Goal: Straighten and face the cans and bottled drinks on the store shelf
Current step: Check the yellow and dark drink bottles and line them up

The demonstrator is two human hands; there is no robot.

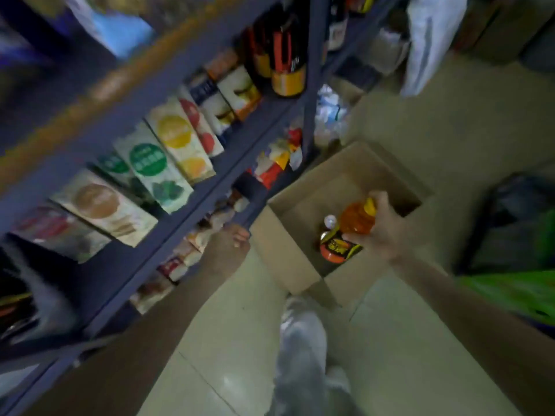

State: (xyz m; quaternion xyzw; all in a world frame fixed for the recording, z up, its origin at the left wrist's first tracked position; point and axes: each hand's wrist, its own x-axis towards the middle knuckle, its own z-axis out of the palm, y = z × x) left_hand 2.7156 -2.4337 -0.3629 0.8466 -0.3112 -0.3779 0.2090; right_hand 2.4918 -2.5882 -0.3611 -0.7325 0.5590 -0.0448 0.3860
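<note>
In the blurred head view, the right hand (383, 226) reached out over the open cardboard box (288, 259) on the tiled floor, its fingers curled round a clear plastic bottle of orange drink (350, 231) with a yellow cap and a dark label, held tilted above the box's inside. A second, white-capped bottle (329, 221) stood inside the box just beside it. The left hand (229, 244) stretched toward the edge of the blue metal shelf (192, 211) left of the box, and whether it held anything could not be told.
</note>
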